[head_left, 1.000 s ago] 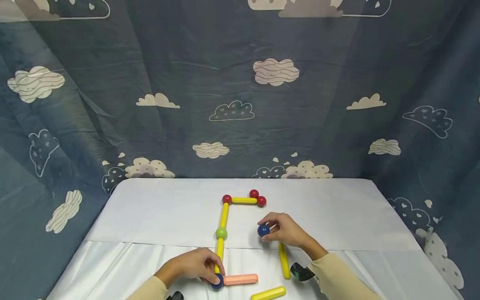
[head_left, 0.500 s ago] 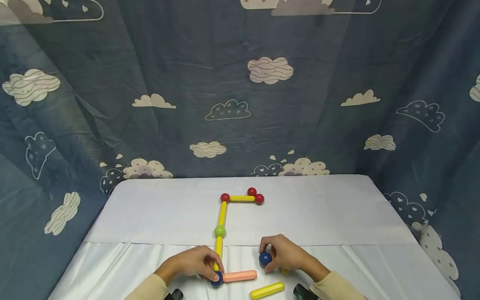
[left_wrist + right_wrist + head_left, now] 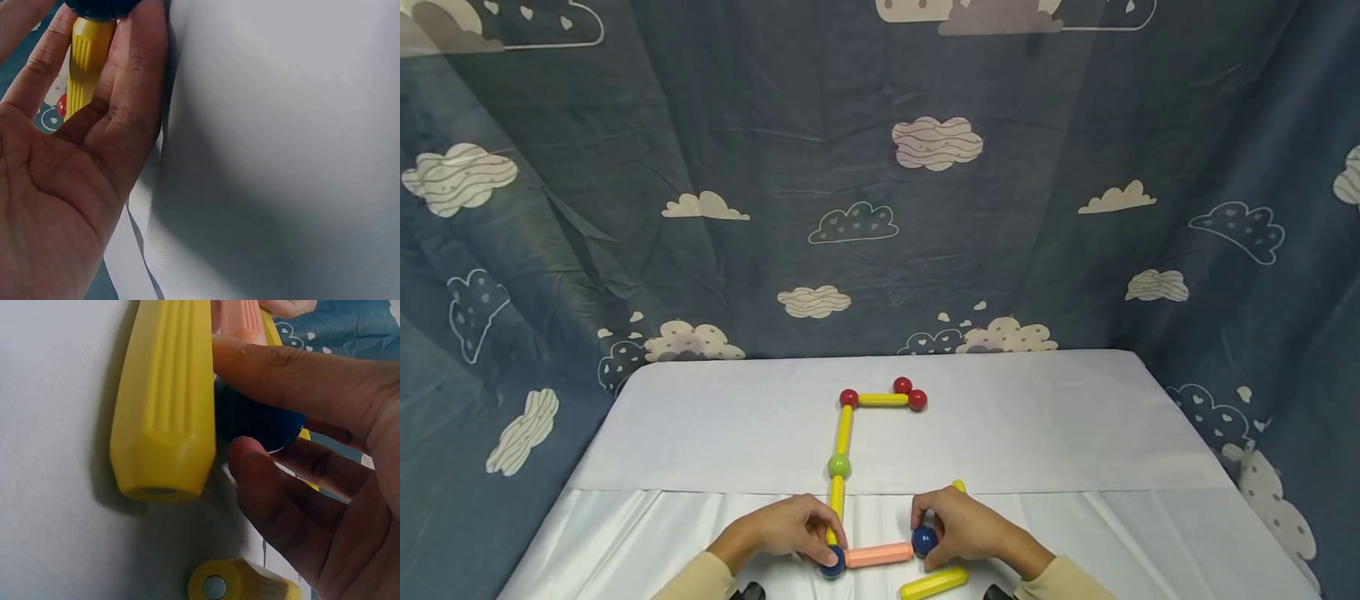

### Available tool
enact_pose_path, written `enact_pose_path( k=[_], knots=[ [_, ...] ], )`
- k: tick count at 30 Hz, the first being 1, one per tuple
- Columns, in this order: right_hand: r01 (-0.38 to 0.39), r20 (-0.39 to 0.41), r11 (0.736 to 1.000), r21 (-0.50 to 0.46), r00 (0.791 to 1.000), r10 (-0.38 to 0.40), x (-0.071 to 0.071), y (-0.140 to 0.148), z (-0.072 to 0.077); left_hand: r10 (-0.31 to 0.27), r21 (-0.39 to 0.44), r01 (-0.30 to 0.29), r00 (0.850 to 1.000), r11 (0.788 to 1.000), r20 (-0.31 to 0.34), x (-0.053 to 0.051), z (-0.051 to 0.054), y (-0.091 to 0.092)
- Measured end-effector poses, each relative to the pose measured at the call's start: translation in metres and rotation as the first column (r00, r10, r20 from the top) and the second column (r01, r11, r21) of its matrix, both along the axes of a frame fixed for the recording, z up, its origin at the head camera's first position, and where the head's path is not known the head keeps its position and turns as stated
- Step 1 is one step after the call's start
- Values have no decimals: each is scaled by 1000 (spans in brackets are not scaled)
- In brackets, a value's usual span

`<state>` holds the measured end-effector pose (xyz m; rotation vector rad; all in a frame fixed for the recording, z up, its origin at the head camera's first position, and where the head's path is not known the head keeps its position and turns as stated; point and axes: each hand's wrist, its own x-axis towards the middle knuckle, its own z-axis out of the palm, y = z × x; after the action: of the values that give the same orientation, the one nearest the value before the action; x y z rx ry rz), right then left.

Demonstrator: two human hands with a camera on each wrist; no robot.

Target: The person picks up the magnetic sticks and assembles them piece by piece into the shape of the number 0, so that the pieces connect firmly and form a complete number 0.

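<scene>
My left hand (image 3: 790, 529) pinches a dark blue ball (image 3: 832, 563) at the near end of a line of rods. From that ball a yellow rod (image 3: 837, 500) runs back to a green ball (image 3: 838, 466), and a salmon-pink rod (image 3: 878, 556) extends right. A second blue ball (image 3: 924, 542) is held between thumb and fingers of my right hand (image 3: 970, 529), at the pink rod's right end. Whether they touch is hard to tell. In the left wrist view, the yellow rod (image 3: 87, 62) meets the ball beneath my fingertips.
Beyond the green ball, another yellow rod (image 3: 844, 429) leads to a red ball (image 3: 848, 398); a crosswise yellow rod (image 3: 883, 400) ends at two touching red balls (image 3: 917, 401). A loose yellow rod (image 3: 934, 583) lies in front of my right hand. Another yellow rod (image 3: 958, 485) is mostly hidden behind it.
My right hand has brought its blue ball nearer and down to the pink rod's right end. The left hand has stayed on its ball.
</scene>
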<state>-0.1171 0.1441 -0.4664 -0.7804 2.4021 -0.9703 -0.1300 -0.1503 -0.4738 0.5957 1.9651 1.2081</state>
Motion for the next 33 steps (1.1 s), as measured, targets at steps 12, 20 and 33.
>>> enact_pose_path(
  k=[12, 20, 33],
  knots=[
    [16, 47, 997, -82, 999, -12, 3, 7, 0, -2, 15, 2, 1000, 1000, -14, 1, 2, 0],
    [17, 84, 995, -101, 996, -8, 6, 10, 1, -1, 12, 1, 1000, 1000, -7, 1, 1, 2],
    [35, 32, 990, -134, 999, -31, 0, 21, 2, -20, 27, 20, 1000, 999, 3, -1, 0, 1]
  ],
)
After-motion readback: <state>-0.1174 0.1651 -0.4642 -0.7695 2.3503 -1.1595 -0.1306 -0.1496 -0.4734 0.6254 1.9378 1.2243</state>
